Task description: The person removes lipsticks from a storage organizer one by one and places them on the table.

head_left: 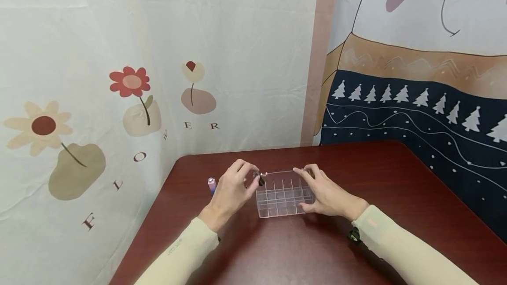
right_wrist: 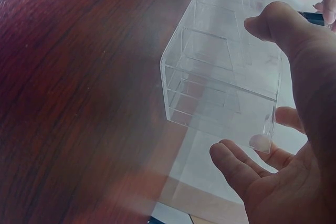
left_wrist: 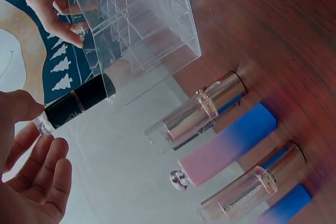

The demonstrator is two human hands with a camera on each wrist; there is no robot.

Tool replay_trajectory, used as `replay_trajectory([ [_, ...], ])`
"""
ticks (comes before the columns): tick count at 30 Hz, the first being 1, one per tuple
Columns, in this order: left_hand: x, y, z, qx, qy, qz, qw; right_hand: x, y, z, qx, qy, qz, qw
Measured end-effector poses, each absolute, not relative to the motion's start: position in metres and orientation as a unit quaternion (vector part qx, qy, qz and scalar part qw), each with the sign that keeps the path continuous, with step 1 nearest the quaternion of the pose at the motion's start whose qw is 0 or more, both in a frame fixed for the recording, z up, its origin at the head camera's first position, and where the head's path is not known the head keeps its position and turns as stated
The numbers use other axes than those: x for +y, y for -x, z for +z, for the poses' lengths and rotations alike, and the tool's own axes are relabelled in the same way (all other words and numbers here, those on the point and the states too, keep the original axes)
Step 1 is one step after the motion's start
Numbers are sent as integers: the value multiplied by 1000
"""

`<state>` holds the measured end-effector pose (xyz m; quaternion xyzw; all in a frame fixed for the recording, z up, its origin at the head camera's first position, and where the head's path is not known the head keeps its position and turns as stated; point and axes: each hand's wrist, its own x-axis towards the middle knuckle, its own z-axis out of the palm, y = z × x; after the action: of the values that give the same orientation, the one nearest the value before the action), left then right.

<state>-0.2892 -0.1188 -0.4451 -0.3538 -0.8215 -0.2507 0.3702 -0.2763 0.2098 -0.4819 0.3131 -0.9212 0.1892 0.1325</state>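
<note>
A clear plastic lipstick organizer (head_left: pixel 283 200), divided into rows of small compartments, stands on the table. My right hand (head_left: pixel 326 195) holds its right end, thumb at the front and fingers round the back corner. My left hand (head_left: pixel 233 188) is at the organizer's back left corner. Between thumb and fingertips it pinches the clear end of a black lipstick tube (left_wrist: pixel 79 100). In the left wrist view the tube's other end overlaps the organizer's wall. The compartments that show in the right wrist view hold nothing.
Left of the organizer stand a pink-and-blue tube (left_wrist: pixel 228 142) with a silver knob, a gold tube with a clear cap (left_wrist: pixel 197 111), another clear-capped tube (left_wrist: pixel 254 187) and a partly cut-off blue tube (left_wrist: pixel 289 205). Printed curtains (head_left: pixel 253 56) hang behind the dark red table (head_left: pixel 293 250).
</note>
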Motion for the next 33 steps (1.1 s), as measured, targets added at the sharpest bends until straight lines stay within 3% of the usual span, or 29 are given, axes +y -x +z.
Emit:
replay_trajectory([
  [33, -150, 283, -432, -797, 348, -277, 408, 209, 275, -482, -927, -302, 193, 111],
])
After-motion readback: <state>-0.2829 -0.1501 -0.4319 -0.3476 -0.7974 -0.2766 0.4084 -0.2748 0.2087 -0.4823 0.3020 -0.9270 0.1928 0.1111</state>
